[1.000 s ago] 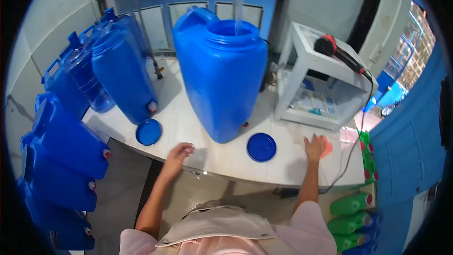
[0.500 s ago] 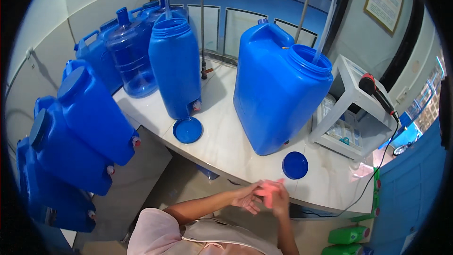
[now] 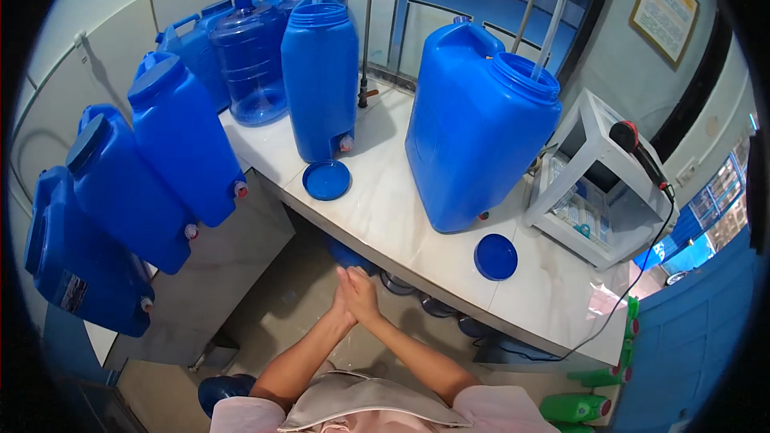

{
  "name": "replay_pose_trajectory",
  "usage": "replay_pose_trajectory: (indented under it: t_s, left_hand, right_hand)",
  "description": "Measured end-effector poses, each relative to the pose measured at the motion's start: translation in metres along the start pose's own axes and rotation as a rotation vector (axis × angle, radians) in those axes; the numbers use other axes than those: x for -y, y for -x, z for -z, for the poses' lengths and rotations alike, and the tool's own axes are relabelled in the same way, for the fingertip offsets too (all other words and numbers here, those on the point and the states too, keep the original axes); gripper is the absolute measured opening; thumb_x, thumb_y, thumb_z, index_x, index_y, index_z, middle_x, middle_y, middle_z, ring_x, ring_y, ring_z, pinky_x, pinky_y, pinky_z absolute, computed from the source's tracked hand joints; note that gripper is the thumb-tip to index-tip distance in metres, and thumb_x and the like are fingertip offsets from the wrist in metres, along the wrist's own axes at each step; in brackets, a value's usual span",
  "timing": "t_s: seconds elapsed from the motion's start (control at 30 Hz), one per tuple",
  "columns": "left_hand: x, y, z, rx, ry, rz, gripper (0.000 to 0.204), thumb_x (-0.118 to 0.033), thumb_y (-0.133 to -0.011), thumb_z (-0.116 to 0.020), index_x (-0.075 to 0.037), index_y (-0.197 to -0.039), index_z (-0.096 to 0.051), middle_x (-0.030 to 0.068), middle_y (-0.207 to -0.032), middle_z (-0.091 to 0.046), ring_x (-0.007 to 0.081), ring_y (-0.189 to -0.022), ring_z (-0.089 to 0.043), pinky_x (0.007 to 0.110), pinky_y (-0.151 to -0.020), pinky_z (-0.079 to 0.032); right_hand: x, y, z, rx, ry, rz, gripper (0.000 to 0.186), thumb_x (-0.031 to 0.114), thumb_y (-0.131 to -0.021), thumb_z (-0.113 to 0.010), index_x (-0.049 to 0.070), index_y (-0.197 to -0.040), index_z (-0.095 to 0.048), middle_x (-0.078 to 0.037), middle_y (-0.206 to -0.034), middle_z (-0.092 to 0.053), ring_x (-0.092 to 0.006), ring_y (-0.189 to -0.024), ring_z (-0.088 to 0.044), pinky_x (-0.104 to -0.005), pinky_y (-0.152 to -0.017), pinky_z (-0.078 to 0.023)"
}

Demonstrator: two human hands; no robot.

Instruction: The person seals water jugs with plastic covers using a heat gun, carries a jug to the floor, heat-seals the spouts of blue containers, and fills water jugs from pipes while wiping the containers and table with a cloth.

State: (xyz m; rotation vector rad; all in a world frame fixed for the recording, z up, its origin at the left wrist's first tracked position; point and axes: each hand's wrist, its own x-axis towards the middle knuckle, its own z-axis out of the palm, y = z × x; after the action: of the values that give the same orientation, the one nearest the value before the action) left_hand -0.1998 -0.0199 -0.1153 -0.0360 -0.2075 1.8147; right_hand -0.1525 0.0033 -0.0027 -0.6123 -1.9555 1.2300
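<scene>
Pale desk (image 3: 385, 184) ran across the mid. of the view, w/ most of the gear on it. Wide blue jug (image 3: 473, 136) stood upright on its R half, mouth uncapped, a clear stream or tube (couldn't tell which) going into the opening. Three capped blue jugs (image 3: 132, 196) were lined up at far L. Narrow blue jug (image 3: 322, 88) stood uncapped on the desk btwn those & the wide one, also under a thin pipe; a clear-blue bottle (image 3: 255, 64) was just L of it. White rack (image 3: 569, 244) sat R of the wide jug. A blue container (image 3: 349, 252), partly hidden, lay low by the desk's front edge, near the hands. L hand (image 3: 341, 305) & R hand (image 3: 358, 293) met in front of the body, off the desk, palm to palm, fingers pressed tog., not spread; couldn't tell if anything was btwn the palms. Black-and-red corded tool (image 3: 646, 162) lay atop the rack. Dark blue lid (image 3: 496, 257) lay flat near the wide jug's base, lighter blue lid (image 3: 327, 182) just in front of the narrow one. Smallest: a red-and-white spigot (image 3: 346, 144), low on the narrow jug.
</scene>
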Motion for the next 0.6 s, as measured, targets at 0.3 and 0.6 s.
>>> replay_pose_trajectory:
  t_s: [0.3,0.6]
  left_hand:
    - [-0.03,0.036,0.029,-0.619,-0.534,-0.152,0.029,-0.038,-0.093,-0.037,-0.012,-0.088,-0.049,0.0015,-0.075,-0.05,0.012,-0.065,-0.047,0.029,-0.056,-0.036]
    - [-0.038,0.041,-0.083,-0.753,-1.193,0.08,0.022,-0.036,-0.088,-0.045,-0.015,-0.092,-0.051,-0.0018,-0.067,-0.051,0.0078,-0.052,-0.045,0.026,-0.042,-0.037]
  right_hand:
    - [-0.062,0.001,-0.057,0.029,-0.026,-0.307,0.054,0.041,-0.093,-0.037,-0.002,-0.064,-0.049,-0.021,-0.057,-0.049,-0.0406,-0.057,-0.05,-0.0461,-0.058,-0.039]
    - [-0.065,0.01,0.022,0.078,0.055,0.039,0.03,0.015,-0.086,-0.054,-0.003,-0.102,-0.037,-0.023,-0.101,-0.05,-0.0339,-0.088,-0.052,-0.0386,-0.082,-0.042]
